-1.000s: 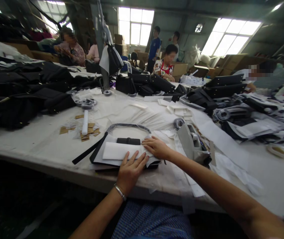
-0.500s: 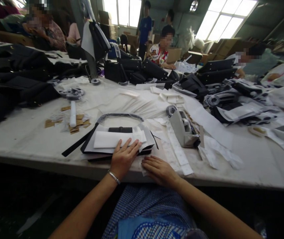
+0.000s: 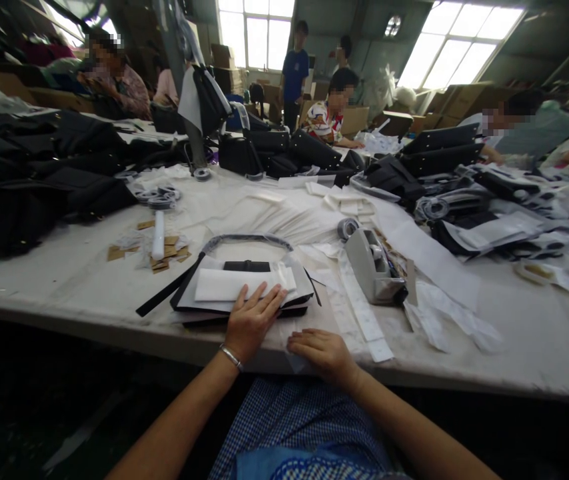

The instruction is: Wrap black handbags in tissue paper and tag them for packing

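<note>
The left hand [image 3: 253,323] lies palm down and open, its fingers straight and a little apart, the tips resting on a white pad [image 3: 222,285] on top of the black bag [image 3: 181,295]. The right hand [image 3: 325,352] is low at the front edge of the surface [image 3: 84,288], fingers together and slightly bent, over a piece of clear film [image 3: 296,347]; I cannot tell whether it grips the film.

The bag lies flat near the middle of the front edge, its wrapped handle [image 3: 247,239] towards the far edge. To its right stands a grey tape dispenser [image 3: 370,270], with white strips [image 3: 362,313] between the 2. Left of the bag are a white tube [image 3: 158,237] and brown card pieces [image 3: 169,252]; black bags [image 3: 64,177] are heaped towards the far left corner.
</note>
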A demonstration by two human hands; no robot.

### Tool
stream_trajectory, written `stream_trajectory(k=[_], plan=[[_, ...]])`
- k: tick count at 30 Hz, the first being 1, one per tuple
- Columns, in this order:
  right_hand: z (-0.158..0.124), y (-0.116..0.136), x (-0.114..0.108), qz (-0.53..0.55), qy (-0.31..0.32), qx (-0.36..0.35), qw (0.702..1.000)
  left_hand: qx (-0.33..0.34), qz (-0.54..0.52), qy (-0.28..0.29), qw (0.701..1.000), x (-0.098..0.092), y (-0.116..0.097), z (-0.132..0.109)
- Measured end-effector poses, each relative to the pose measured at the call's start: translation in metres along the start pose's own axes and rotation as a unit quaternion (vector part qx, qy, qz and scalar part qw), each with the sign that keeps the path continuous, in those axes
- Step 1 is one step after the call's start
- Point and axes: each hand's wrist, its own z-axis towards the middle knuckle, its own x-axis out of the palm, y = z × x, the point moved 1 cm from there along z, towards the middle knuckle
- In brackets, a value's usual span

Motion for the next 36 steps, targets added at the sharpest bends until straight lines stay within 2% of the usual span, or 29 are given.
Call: stream_trajectory(k=[4,7,9,12,14,16,19,23,27,32,34,36], plan=[[-0.004,0.015,-0.009,-0.001,0.022,-0.007,1.000,-0.005,-0.003,0.006,1.000,-0.002,-0.001,0.000],[0.009,0.015,-0.028,0.035,0.050,-0.004,0.998,-0.005,-0.006,0.010,1.000,-0.002,-0.001,0.001],[0.026,0.006,-0.041,0.034,0.024,0.010,0.999,-0.004,-0.006,0.008,1.000,-0.001,-0.001,0.001],[0.051,-0.013,-0.051,-0.036,-0.032,0.048,0.998,-0.004,-0.006,-0.005,1.000,-0.001,-0.002,0.001],[0.063,-0.027,-0.047,-0.081,-0.015,0.061,0.995,-0.004,-0.006,-0.015,1.000,-0.002,-0.003,0.002],[0.067,-0.037,-0.038,-0.099,0.013,0.044,0.994,-0.003,-0.006,-0.018,1.000,-0.003,-0.003,0.002],[0.060,-0.046,-0.023,-0.109,0.004,0.012,0.994,0.001,-0.005,-0.016,1.000,-0.004,-0.004,0.001],[0.043,-0.042,-0.015,-0.123,-0.008,0.011,0.992,0.014,-0.006,0.010,1.000,-0.005,-0.003,-0.002],[0.017,-0.022,-0.026,-0.114,0.051,0.031,0.992,0.013,-0.007,0.022,1.000,-0.006,-0.002,-0.002],[-0.011,0.007,-0.038,-0.043,0.193,0.029,0.980,0.009,-0.012,0.040,0.999,-0.008,-0.002,-0.001],[-0.013,0.009,-0.031,-0.029,0.192,0.026,0.981,0.009,-0.013,0.051,0.999,-0.008,-0.002,-0.001],[-0.010,0.005,-0.019,-0.017,0.151,0.008,0.988,0.011,-0.012,0.057,0.998,-0.008,-0.002,-0.001]])
